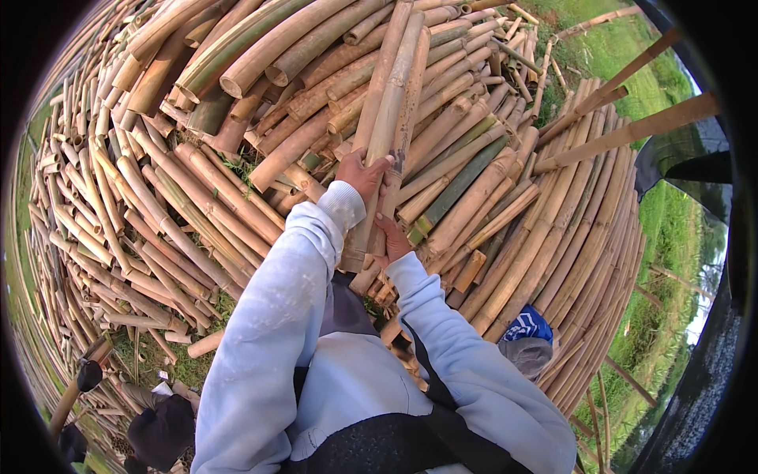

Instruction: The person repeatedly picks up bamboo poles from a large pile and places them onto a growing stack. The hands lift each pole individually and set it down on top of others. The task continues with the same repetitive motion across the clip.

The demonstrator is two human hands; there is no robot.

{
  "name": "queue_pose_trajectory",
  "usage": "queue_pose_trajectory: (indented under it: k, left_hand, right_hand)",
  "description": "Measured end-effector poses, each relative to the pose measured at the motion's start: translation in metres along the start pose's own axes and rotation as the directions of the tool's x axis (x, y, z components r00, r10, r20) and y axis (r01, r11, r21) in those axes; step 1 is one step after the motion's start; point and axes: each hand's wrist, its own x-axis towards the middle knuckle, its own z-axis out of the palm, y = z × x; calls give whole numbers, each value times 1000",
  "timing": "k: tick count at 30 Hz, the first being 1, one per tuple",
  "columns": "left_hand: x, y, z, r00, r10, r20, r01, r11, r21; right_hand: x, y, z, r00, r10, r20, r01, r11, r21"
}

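Note:
Side by side in front of me, a few long bamboo poles (388,110) point away toward the far edge of the pile, their near ends close to my body. My left hand (365,174) wraps over them from the left, thumb lying across the top. Lower down and on the right side, my right hand (392,239) grips the same poles near their ends. Part of its fingers is hidden by the bamboo. A green bamboo pole (462,186) lies in the pile just right of my hands.
Cut bamboo (213,205) is heaped on the left and ahead. Long poles (553,237) lie stacked on the right, with slanted poles (632,130) rising beside them. A blue cloth and grey item (527,344) rest there. Dark shapes (162,430) sit at lower left; grass (655,237) borders the right.

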Motion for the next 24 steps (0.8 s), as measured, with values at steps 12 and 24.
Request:
queue_pose_trajectory:
  k: [12,24]
  left_hand:
    - [12,-50,-24,986,-140,91,150,982,-113]
    - [-1,-31,-13,996,81,-32,-80,996,43]
  right_hand:
    - [0,-4,8,999,14,31,-15,1000,19]
    - [0,5,15,988,-155,-3,152,974,-170]
